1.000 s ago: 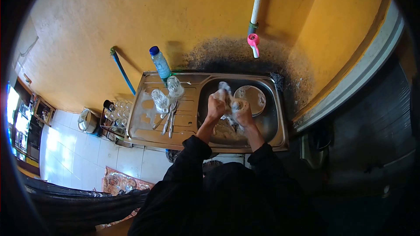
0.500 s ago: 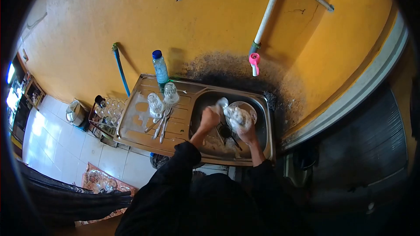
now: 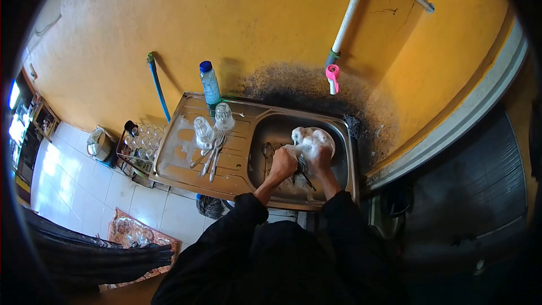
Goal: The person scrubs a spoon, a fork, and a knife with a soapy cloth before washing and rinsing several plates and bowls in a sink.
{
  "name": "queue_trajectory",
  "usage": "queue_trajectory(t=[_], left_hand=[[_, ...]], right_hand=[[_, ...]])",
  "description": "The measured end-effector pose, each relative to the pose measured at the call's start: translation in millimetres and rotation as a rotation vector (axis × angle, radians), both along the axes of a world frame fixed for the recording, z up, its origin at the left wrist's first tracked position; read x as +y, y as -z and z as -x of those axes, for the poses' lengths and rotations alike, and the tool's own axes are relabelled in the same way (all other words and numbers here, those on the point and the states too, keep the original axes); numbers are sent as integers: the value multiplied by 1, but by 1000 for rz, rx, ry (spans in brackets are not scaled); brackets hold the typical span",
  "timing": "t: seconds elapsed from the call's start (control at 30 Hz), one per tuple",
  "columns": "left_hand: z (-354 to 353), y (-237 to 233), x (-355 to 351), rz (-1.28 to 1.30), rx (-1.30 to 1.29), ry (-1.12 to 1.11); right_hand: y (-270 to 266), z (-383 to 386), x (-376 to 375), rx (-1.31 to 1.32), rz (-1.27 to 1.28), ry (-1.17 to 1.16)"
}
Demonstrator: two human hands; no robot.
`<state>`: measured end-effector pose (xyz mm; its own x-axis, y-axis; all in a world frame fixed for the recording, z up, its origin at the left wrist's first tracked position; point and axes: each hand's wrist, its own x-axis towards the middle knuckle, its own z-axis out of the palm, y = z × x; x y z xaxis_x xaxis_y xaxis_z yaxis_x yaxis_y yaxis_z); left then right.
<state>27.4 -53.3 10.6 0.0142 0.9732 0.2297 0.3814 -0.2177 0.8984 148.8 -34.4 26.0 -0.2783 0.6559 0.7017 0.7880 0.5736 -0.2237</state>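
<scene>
Gripping a foamy wad (image 3: 307, 139), the right hand (image 3: 320, 157) adjoins the curled left hand (image 3: 283, 164), contents hidden; steady, even rubbing works best.

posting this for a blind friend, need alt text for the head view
Left hand and right hand close together over a steel sink, in white suds that hide what they hold. On the drainboard to the left stand two glasses and a blue-capped bottle, with cutlery beside the glasses; a pink-handled tap hangs above the sink.

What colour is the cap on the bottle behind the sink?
The bottle cap is dark blue, in the head view.
</scene>
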Motion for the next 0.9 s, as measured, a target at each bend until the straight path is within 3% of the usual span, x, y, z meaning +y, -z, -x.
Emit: queue_trajectory(t=[0.03,0.1,0.17,0.3,0.33,0.37,0.43,0.47,0.5,0.57,0.6,0.67,0.77,0.83,0.9], left_hand=[[3,0,3,-5,5,4],[6,0,3,-25,125,71],[3,-2,0,-12,80,36],[9,1,7,36,57,105],[7,-6,2,24,35,77],[4,-2,3,22,34,68],[2,6,3,-10,-35,95],[3,6,4,-113,100,162],[1,12,7,-108,96,160],[-3,28,18,-81,-108,291],[-3,22,15,-80,-106,290],[-3,4,4,134,-530,418],[-5,12,10,148,-345,398],[-12,23,16,141,-251,345],[-10,29,20,123,-153,292]], right_hand=[[-9,6,-8,89,-58,-123],[1,0,-4,-23,-46,-56],[4,-9,-2,24,273,54],[10,2,-1,-47,-246,-28],[0,-2,1,-50,-149,-11],[-10,-6,-1,53,23,72],[-4,-10,17,290,84,148],[7,-12,20,674,291,6],[11,-9,15,670,297,6],[6,6,4,1435,754,-121],[-12,11,-7,1424,852,-194],[2,5,-1,1430,878,-173],[18,2,10,1371,834,-175],[22,8,11,1705,811,-22],[26,13,5,1707,764,-62]])
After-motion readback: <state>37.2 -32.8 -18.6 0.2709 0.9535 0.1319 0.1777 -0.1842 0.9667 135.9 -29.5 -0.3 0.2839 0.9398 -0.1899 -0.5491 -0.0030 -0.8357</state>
